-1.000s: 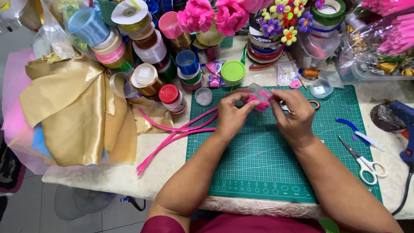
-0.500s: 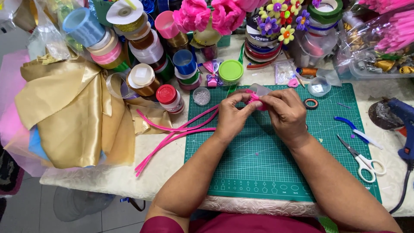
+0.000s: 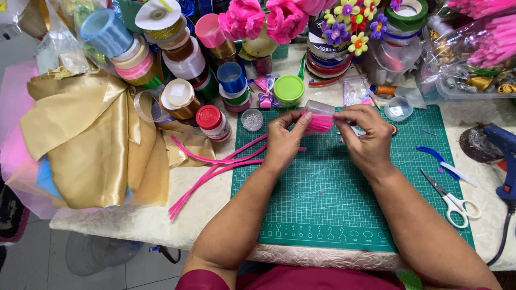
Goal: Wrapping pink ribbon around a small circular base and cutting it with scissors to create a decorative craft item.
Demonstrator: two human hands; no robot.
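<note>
over green mat (image 3: 344,204), both hands (image 3: 328,137) pinch pink pipe-cleaner bundle (image 3: 321,123), lying left-right.

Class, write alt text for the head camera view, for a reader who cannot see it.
Two hands, left hand and right hand, hold a small bundle of pink pipe cleaner above a green cutting mat. Ribbon spools, gold fabric and scissors surround it.

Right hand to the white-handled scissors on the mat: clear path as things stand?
Probably yes. The scissors lie in the open at the mat's right edge, with nothing between them and the right hand. But that hand shares a grip on the pink bundle with the left hand.
</note>
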